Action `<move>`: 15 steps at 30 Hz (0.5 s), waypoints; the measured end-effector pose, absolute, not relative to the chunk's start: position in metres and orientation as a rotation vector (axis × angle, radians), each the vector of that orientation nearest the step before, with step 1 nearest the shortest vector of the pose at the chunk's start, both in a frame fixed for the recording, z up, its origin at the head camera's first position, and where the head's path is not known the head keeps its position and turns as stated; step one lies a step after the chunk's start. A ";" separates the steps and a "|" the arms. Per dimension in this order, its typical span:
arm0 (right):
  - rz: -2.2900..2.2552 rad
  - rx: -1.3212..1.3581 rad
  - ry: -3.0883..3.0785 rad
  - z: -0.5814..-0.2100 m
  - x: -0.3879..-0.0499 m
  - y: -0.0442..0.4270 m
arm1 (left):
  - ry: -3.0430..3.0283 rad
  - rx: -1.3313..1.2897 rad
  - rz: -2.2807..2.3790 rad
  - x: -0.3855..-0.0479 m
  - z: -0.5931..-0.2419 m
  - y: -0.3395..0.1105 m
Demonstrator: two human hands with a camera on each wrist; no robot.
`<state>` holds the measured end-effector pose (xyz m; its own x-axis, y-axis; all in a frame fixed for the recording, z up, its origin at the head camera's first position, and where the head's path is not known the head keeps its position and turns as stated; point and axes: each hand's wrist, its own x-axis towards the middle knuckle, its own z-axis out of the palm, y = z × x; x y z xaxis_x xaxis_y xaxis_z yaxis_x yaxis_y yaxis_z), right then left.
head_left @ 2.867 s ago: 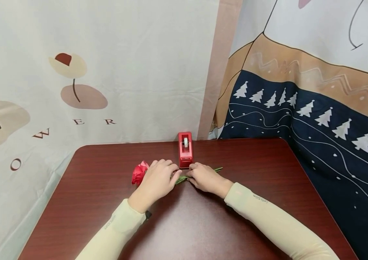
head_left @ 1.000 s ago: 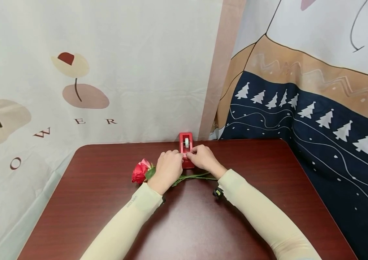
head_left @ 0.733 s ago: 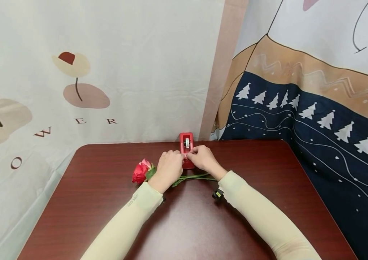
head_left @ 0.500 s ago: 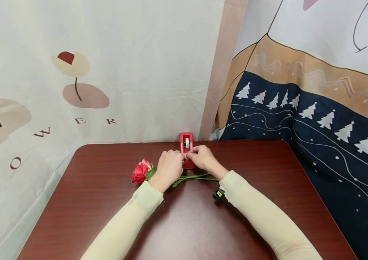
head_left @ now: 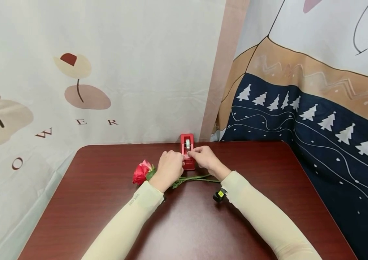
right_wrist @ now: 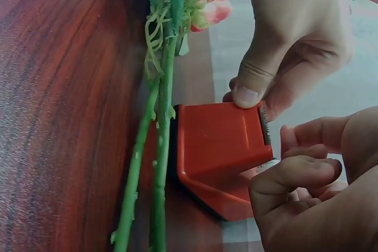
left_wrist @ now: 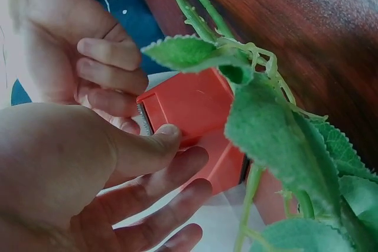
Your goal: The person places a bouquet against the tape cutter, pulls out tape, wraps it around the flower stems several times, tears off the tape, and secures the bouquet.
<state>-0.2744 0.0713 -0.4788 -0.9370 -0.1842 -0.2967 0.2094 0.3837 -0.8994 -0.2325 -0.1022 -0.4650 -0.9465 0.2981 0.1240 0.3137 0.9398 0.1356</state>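
Note:
A red tape dispenser (head_left: 189,165) stands at the table's back edge, its tape roll (head_left: 187,144) upright inside. My left hand (head_left: 169,167) steadies it from the left; in the left wrist view the thumb presses the casing (left_wrist: 192,104) beside the toothed cutter. From the right, my right hand (head_left: 206,159) reaches over the dispenser. Its fingers (right_wrist: 298,175) are curled, pinching close to the cutter, where a faint clear strip of tape barely shows. Artificial roses, with a red-pink bloom (head_left: 141,172) and green stems (head_left: 198,178), lie in front of the dispenser, partly hidden by my left hand and wrist.
The dark red-brown table (head_left: 184,224) has rounded back corners. A pale printed curtain (head_left: 144,72) hangs right behind it, with a navy tree-patterned cloth (head_left: 301,126) on the right. A small black device (head_left: 219,195) sits under my right wrist.
Both hands have moved from the rose stems to the tape dispenser, leaving the roses on the table. Over the last half second, the right fingertips have shifted slightly up, toward the tape roll.

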 end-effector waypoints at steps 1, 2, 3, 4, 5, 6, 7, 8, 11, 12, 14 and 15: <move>-1.575 0.025 2.289 -0.479 -0.273 0.072 | -2.994 -0.473 -0.236 -0.233 -0.465 -0.102; -1.581 0.019 2.278 -0.478 -0.273 0.072 | -2.993 -0.473 -0.238 -0.233 -0.464 -0.103; -1.584 0.014 2.270 -0.478 -0.272 0.073 | -2.990 -0.472 -0.239 -0.233 -0.464 -0.103; -1.585 0.011 2.263 -0.477 -0.271 0.073 | -2.990 -0.471 -0.242 -0.232 -0.463 -0.103; -1.584 0.006 2.255 -0.476 -0.269 0.074 | -2.990 -0.471 -0.240 -0.233 -0.463 -0.103; -1.582 0.002 2.246 -0.475 -0.267 0.074 | -2.992 -0.472 -0.240 -0.232 -0.463 -0.103; -1.573 0.001 2.242 -0.475 -0.266 0.075 | -2.995 -0.472 -0.239 -0.232 -0.463 -0.103; -1.566 -0.001 2.237 -0.474 -0.264 0.076 | -2.998 -0.472 -0.241 -0.232 -0.464 -0.104; -1.570 0.009 2.205 -0.473 -0.259 0.078 | -3.001 -0.475 -0.242 -0.232 -0.465 -0.104; -1.578 0.009 2.187 -0.473 -0.257 0.079 | -2.998 -0.477 -0.244 -0.232 -0.465 -0.104; -1.600 0.002 2.152 -0.473 -0.254 0.081 | -2.990 -0.483 -0.247 -0.232 -0.465 -0.103; -1.614 -0.004 2.132 -0.474 -0.253 0.082 | -2.986 -0.485 -0.249 -0.232 -0.465 -0.103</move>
<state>-0.2529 0.0818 -0.4737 -0.8927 -0.2739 -0.3578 0.2699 0.3107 -0.9114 -0.2319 -0.1033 -0.4646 -0.9435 0.3046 0.1303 0.3219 0.9358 0.1439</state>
